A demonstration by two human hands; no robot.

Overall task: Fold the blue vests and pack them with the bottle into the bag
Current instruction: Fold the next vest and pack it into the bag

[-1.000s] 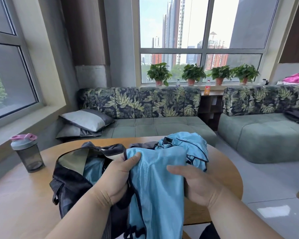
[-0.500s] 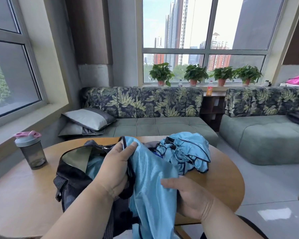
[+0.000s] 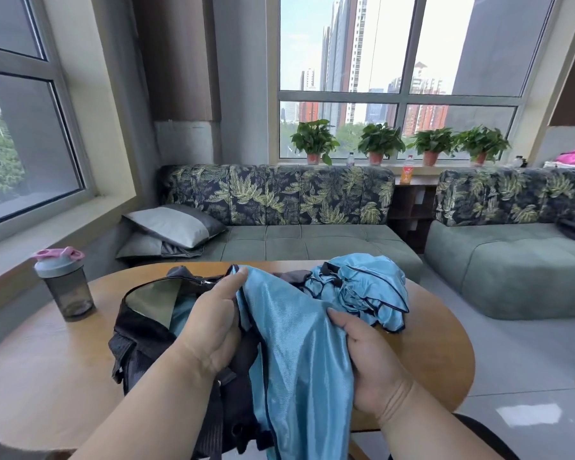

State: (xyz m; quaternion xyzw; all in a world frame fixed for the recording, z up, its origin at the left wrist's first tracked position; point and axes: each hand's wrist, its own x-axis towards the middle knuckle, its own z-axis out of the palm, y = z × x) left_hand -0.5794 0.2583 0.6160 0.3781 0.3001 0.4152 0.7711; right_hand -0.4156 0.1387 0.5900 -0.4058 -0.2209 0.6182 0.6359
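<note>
Looking from left to right, we see the bottle (image 3: 63,284) first, upright on the counter (image 3: 40,366) near its left edge, well apart from the bag (image 3: 140,336). It has a pink flip lid and a dark, see-through body.

Next comes the bag, black, lying open on the counter with its olive lining showing under the zip. A patch of blue cloth shows inside its mouth, though we cannot tell how it is folded.

Our left hand (image 3: 213,330) sits over the bag's right side. Its fingers (image 3: 238,281) are curled round the top edge of a vest (image 3: 296,353), thumb on the near face, pinching the dark-trimmed hem. This vest is shiny blue and hangs from that grip down across the bag's near end and past the counter's front edge.

Our right hand (image 3: 369,363) grasps the same vest along its right edge, thumb on top and the other fingers tucked under the cloth, out of view.

Just beyond that hand a second vest (image 3: 362,290) lies crumpled in a heap on the counter, touching the bag's far right end.

Behind the counter stands a sofa (image 3: 279,227) with leaf-print cushions.
</note>
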